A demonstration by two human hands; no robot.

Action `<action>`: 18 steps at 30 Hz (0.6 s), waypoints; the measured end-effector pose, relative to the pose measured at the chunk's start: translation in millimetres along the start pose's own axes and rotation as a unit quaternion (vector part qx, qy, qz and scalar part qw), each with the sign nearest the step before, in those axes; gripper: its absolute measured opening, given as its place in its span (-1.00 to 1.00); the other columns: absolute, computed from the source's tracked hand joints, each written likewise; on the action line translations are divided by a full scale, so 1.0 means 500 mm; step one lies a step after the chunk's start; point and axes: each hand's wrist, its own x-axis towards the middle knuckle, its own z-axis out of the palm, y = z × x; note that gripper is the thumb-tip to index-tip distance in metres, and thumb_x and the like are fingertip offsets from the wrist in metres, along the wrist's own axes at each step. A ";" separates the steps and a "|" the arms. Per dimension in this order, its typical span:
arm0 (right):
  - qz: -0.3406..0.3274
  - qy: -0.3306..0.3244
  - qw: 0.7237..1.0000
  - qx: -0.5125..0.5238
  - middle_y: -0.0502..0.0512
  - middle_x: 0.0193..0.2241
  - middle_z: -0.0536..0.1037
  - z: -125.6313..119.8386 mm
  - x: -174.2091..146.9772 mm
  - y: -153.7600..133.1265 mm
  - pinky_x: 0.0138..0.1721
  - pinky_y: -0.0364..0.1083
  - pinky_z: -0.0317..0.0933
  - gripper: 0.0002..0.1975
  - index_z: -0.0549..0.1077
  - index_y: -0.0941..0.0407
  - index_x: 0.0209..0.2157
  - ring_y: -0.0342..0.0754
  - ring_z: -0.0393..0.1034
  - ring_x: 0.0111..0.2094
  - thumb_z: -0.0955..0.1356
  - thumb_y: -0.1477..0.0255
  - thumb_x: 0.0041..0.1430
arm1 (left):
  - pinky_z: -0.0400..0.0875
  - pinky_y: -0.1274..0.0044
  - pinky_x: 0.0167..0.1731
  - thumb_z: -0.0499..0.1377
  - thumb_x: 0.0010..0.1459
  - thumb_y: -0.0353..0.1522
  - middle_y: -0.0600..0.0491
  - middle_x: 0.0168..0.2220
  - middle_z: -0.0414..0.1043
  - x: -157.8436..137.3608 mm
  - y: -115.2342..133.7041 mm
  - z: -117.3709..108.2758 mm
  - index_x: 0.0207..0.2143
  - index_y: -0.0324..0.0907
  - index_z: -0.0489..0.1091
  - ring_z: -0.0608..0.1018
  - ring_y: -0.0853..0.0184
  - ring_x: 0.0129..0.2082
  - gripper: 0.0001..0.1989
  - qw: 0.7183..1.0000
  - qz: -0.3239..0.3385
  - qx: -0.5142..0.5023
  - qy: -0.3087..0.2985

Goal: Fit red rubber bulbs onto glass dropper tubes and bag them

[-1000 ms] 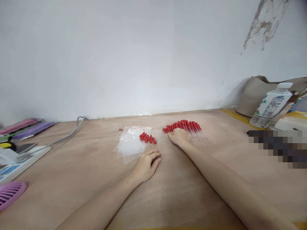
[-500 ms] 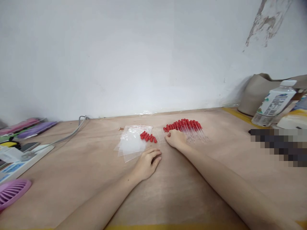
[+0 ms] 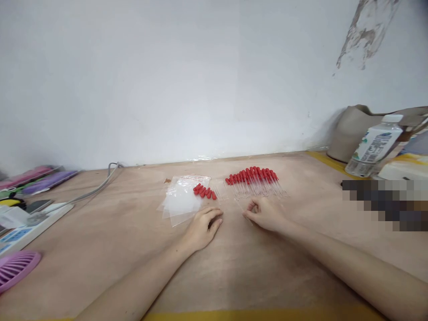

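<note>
My right hand [image 3: 267,215] pinches a thin clear dropper tube [image 3: 239,205] between thumb and fingers, just above the tabletop. Beyond it lies a fanned row of droppers [image 3: 253,176], with red rubber bulbs on clear tubes. Resting on the table, my left hand [image 3: 202,229] has its fingers loosely curved and the thumb apart, with nothing in it. Several loose red rubber bulbs [image 3: 204,192] lie ahead of that hand, partly over a stack of clear zip bags [image 3: 182,200]. A few bare clear tubes [image 3: 220,191] lie between the bulbs and the dropper row.
At the right stand a bottle [image 3: 376,145] and a grey-beige container [image 3: 344,133]. A power strip [image 3: 50,218] with a grey cable [image 3: 96,189], a pink fan [image 3: 18,269] and purple and pink packs [image 3: 50,182] occupy the left side. A white wall [image 3: 167,80] borders the table's back.
My right hand has drawn back toward me and to the right from the loose tubes, with a clear dropper tube in its pinch. My left hand stays about where it was.
</note>
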 end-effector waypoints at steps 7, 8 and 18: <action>0.006 0.027 0.999 0.037 0.01 -0.50 0.44 0.021 -0.006 0.003 -0.56 -0.17 -0.11 -0.64 0.37 0.09 -0.42 -0.12 0.27 -0.48 0.33 0.08 -0.10 | 0.29 0.39 -0.21 0.11 0.07 -0.34 0.00 -0.29 0.31 0.025 -0.011 -0.020 -0.29 -0.16 0.31 0.37 0.24 -0.23 -0.87 0.990 -0.062 0.098 0.085; 0.005 0.025 0.999 0.034 0.01 -0.51 0.43 0.025 -0.006 0.003 -0.56 -0.16 -0.11 -0.64 0.37 0.10 -0.42 -0.12 0.27 -0.49 0.33 0.08 -0.10 | 0.29 0.40 -0.24 0.11 0.07 -0.32 0.01 -0.32 0.30 0.036 -0.017 -0.023 -0.34 -0.17 0.31 0.37 0.24 -0.26 -0.89 0.986 -0.072 0.123 0.089; 0.004 0.017 1.000 0.003 0.00 -0.51 0.47 0.027 -0.012 -0.005 -0.54 -0.15 -0.10 -0.78 0.39 0.07 -0.44 -0.11 0.31 -0.48 0.28 0.20 0.03 | 0.20 0.34 -0.26 0.13 0.02 -0.25 -0.04 -0.43 0.29 0.118 -0.046 0.000 -0.52 -0.19 0.37 0.35 0.15 -0.29 -0.80 0.953 -0.113 0.267 0.085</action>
